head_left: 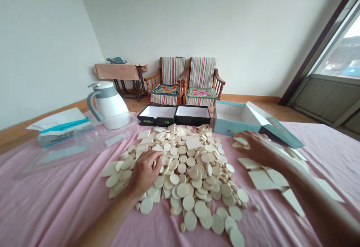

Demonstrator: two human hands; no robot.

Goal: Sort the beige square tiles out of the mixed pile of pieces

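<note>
A big heap of cream round discs (191, 172) mixed with square tiles covers the middle of the pink tablecloth (56, 202). My left hand (144, 172) rests on the left side of the heap, fingers curled down onto the discs. My right hand (254, 147) lies at the heap's right edge, fingers pressed onto a small stack of square tiles (240, 142). More square tiles (264, 179) lie under and beside my right forearm.
Two open black boxes (174, 115) and an open teal box (239, 121) stand behind the heap. A white jug (108, 104), a clear plastic tray (92, 138) and a tissue box (60, 127) sit at the left. Two wooden chairs (184, 82) stand by the wall.
</note>
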